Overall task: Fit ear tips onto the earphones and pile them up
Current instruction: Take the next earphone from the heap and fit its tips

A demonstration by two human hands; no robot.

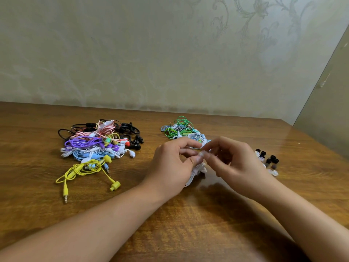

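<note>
Pinching white earphones (196, 170), seemingly, both hands meet.

The table (207, 214) is glossy, grained brown wood. Smooth plastic-coated cables make up the earphone heap (98, 146) at left of centre. The wall (132, 53) looks matt, with an embossed floral pattern.

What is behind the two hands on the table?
Behind the left hand and right hand lies a pile of green, blue and white earphones; its near edge is covered by the fingers.
</note>
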